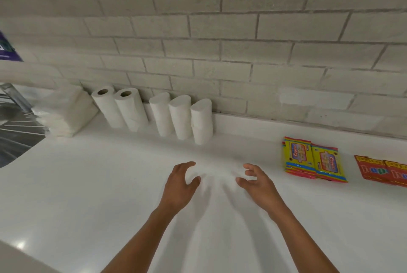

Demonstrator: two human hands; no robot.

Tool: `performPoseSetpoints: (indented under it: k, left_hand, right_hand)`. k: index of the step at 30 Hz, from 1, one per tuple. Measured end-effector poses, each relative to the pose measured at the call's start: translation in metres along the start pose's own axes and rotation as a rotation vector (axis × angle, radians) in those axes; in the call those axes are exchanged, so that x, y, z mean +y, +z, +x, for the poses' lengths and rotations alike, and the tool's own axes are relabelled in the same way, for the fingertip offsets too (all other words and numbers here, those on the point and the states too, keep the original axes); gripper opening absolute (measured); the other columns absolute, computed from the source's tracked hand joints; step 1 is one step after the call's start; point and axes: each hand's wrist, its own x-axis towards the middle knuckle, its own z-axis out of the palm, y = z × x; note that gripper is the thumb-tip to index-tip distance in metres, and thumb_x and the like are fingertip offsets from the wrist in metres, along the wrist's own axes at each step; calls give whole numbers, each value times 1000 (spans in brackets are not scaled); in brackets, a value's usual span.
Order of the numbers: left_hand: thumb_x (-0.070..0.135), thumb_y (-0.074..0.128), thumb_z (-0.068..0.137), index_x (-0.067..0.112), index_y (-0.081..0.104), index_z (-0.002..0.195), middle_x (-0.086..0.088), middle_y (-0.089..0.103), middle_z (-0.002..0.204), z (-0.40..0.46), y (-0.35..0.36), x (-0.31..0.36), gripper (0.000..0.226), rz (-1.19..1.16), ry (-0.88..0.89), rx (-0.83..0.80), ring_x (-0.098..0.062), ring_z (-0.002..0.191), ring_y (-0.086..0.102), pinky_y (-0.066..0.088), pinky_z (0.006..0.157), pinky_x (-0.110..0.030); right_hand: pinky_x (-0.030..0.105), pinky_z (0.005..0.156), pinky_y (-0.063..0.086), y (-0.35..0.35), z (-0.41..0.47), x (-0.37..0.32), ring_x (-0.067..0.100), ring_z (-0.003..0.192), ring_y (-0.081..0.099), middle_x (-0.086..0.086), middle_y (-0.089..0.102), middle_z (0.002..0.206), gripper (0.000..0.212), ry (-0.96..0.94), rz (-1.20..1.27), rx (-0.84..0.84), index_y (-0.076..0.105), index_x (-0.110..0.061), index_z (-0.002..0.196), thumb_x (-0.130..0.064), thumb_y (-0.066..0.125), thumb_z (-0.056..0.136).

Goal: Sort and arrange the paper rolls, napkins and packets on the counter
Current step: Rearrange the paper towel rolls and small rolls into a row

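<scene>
Along the back wall stand two paper rolls with open cores point(123, 108) and, right of them, three flattened white rolls point(182, 117), all upright in a row. A stack of white napkins point(66, 113) lies at the far left of the row. Two yellow packets point(313, 160) lie flat at the right, and red packets point(384, 171) lie beyond them at the frame edge. My left hand point(179, 181) and my right hand point(257, 181) hover over the white counter point(110, 184) in front of the rolls, fingers loosely spread, holding nothing.
A metal sink point(13, 132) with a faucet lies at the far left beside the napkins. A grey brick wall point(220, 41) backs the counter. A purple sign point(7, 48) hangs at the left edge.
</scene>
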Motion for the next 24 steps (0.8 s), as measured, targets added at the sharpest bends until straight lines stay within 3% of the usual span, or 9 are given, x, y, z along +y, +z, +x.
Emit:
performPoseSetpoints:
  k: [5, 10, 18, 24]
  left_hand:
    - [33, 70, 90, 29, 51, 139, -1, 51, 140, 43, -37, -17, 53, -112, -125, 119, -23, 125, 55, 46, 106, -42]
    - [29, 70, 91, 25, 43, 145, -3, 49, 144, 98, -77, -43, 61, -235, -193, 153, -26, 124, 54, 46, 104, -38]
    - [32, 72, 88, 27, 28, 152, -1, 43, 151, 202, -123, -81, 77, -261, -184, 71, -25, 133, 47, 42, 105, -38]
    - [33, 76, 85, 29, 20, 155, 2, 41, 152, 253, -128, -97, 90, -259, -127, -57, -25, 132, 48, 42, 97, -33]
  right_hand:
    - [23, 76, 45, 20, 15, -21, 9, 98, 60, -5, 55, 127, 51, -13, 26, 6, 52, -29, 134, -31, 72, 87]
    - [24, 79, 44, 52, 46, -49, 8, 99, 60, -4, 52, 129, 53, -17, 50, 35, 49, -28, 137, -31, 71, 88]
    - [28, 90, 39, 120, 108, -94, 19, 122, 53, -2, 40, 147, 76, 50, 10, 148, 30, -28, 151, -35, 70, 87]
    - [34, 101, 38, 157, 149, -106, 26, 138, 39, 4, 27, 156, 89, 98, 2, 220, 16, -26, 155, -31, 71, 86]
